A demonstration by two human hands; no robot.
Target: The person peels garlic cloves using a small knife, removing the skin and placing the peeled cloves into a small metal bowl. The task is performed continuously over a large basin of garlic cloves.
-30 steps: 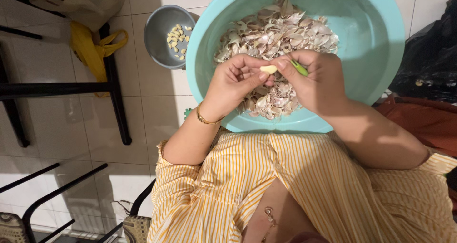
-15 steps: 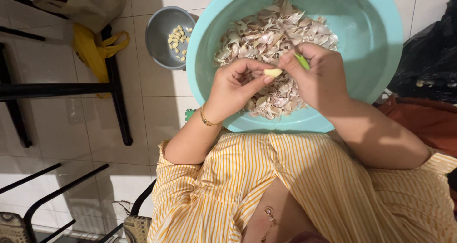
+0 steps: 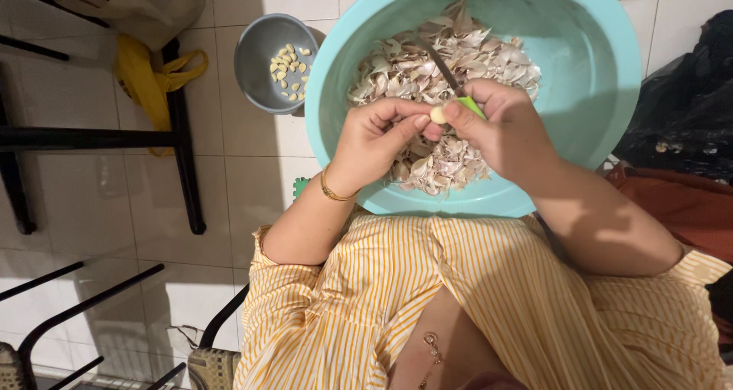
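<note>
Head view, looking down on a person in a yellow striped shirt (image 3: 489, 298). Left hand (image 3: 378, 142), with a gold bangle (image 3: 334, 194) at the wrist, closes thumb and fingertips on a pale peeled garlic clove (image 3: 437, 114). Right hand (image 3: 504, 130) meets it at the clove, curled shut around the green handle of a small knife (image 3: 452, 83), blade pointing away. Both hands hover over a large turquoise basin (image 3: 603, 77) heaped with papery garlic skins (image 3: 450, 54). Beyond, to the left on the tiled floor (image 3: 244, 169), a small grey bowl (image 3: 256, 54) holds peeled cloves (image 3: 289, 68); a yellow bag (image 3: 149, 81) lies beside a black frame (image 3: 183, 153).
</note>
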